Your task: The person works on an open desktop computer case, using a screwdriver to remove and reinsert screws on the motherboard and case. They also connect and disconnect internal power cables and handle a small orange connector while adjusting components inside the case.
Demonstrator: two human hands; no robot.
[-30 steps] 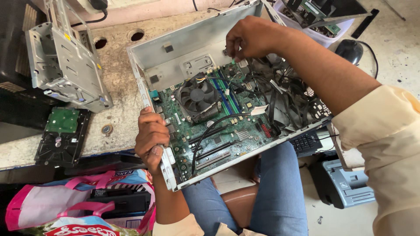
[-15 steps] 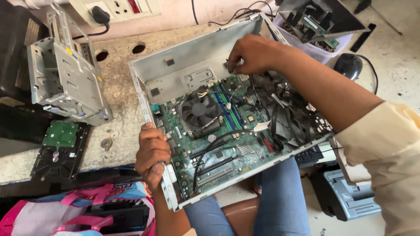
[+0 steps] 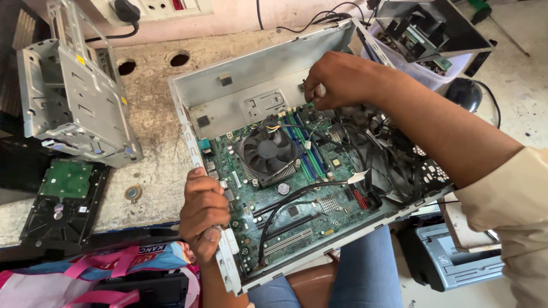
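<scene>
- Nearest to me, my left hand [image 3: 204, 214] clamps the near-left edge of the open computer case [image 3: 228, 94]; the fingers [image 3: 200, 188] are curled tight over the metal rim, thumb pressing at the lower edge.
- The case rests tilted across my lap, partly leaning on the worn bench top [image 3: 157, 128], its open side facing me.
- Inside it I see the green motherboard [image 3: 297, 211], with the round black cooling fan [image 3: 268, 151] near the middle and a black cable [image 3: 285, 205] looping across the board.
- A tangle of black wires [image 3: 388, 154] fills the case's right part.
- Further in, my right hand [image 3: 337, 80] reaches to the upper edge of the board beside the case's back wall; the fingertips [image 3: 313, 94] are pinched narrowly together on something small, and I cannot tell what it is.
- Left of the case on the bench lie a bare hard drive [image 3: 65, 199] and, beyond it, a grey metal drive cage [image 3: 74, 108].
- Farthest off, a wall socket strip [image 3: 154, 8] with a black plug.
</scene>
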